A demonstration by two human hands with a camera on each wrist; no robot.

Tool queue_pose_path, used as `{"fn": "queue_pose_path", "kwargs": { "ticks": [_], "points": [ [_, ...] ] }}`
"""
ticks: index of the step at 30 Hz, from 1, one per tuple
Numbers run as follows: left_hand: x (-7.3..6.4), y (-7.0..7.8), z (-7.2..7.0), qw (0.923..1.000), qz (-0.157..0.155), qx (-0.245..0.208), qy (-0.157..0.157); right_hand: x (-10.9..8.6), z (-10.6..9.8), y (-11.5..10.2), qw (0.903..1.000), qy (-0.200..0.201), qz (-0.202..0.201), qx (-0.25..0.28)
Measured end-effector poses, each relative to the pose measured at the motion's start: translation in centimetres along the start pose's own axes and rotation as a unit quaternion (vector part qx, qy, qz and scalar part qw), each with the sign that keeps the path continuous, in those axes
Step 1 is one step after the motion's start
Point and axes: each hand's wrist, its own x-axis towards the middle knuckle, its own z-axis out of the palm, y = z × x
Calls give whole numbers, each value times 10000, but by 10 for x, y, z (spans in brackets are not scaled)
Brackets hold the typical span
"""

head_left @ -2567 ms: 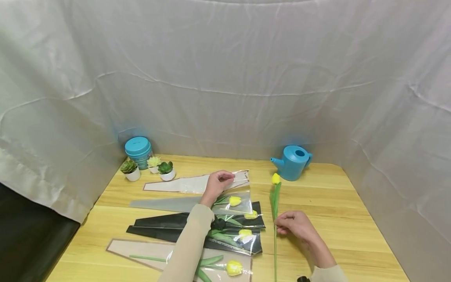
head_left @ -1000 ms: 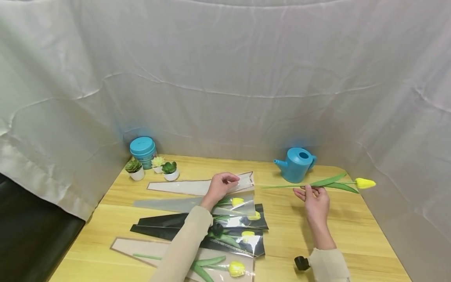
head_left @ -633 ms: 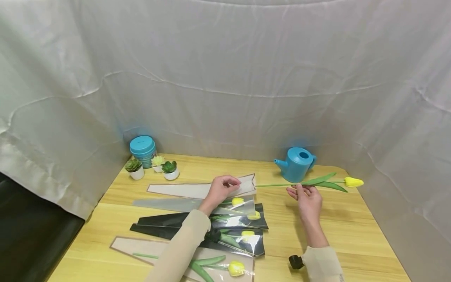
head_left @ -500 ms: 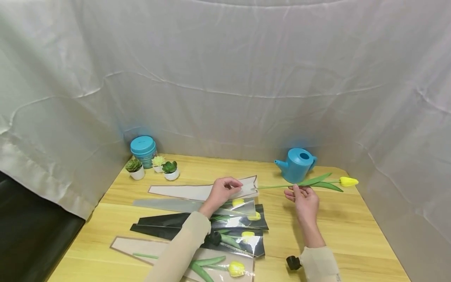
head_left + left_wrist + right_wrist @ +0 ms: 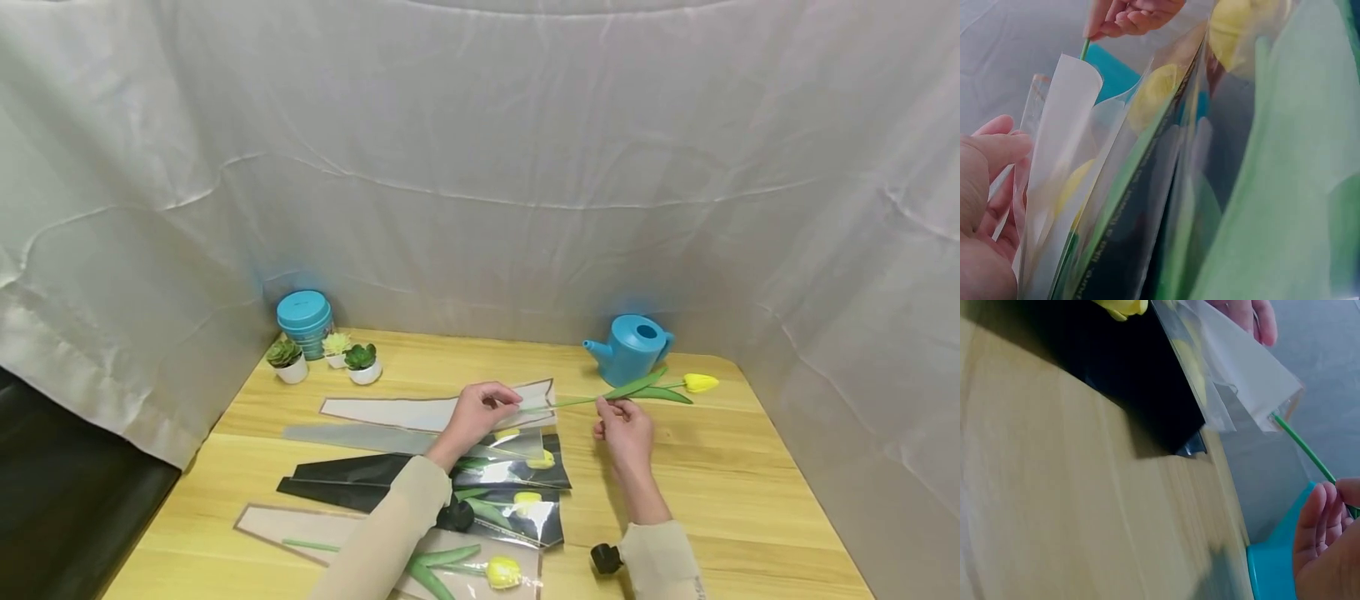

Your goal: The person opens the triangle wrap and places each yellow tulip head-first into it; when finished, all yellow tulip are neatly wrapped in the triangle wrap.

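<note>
My left hand pinches the edge of a white flower sleeve with a brown border, close to its wide end. In the right wrist view the mouth of this white sleeve gapes a little. My right hand pinches the green stem of a yellow tulip just below the leaves. The stem runs into the sleeve's mouth, while leaves and bloom stay outside, to the right. Below the left hand lie a grey sleeve and black sleeves, each with a tulip inside.
A pale sleeve with a tulip lies at the front of the wooden table. The blue watering can stands behind the tulip leaves. At the back left are a blue canister and several small potted succulents.
My right hand first turned the tulip from pointing away to lying sideways, then moved it left, and its stem end entered the white sleeve. The left hand has shifted slightly, with the sleeve.
</note>
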Motion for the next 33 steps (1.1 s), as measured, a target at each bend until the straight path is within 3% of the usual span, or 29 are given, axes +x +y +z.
{"fn": "queue_pose_path", "kwargs": {
  "ticks": [16,33],
  "points": [
    [-3,4,10,9999,128,-90,-3,-9,18,5,9992,-68,-53,-397],
    [-5,3,19,9996,126,-264,-5,-13,34,12,9987,-118,239,-425]
  ]
}}
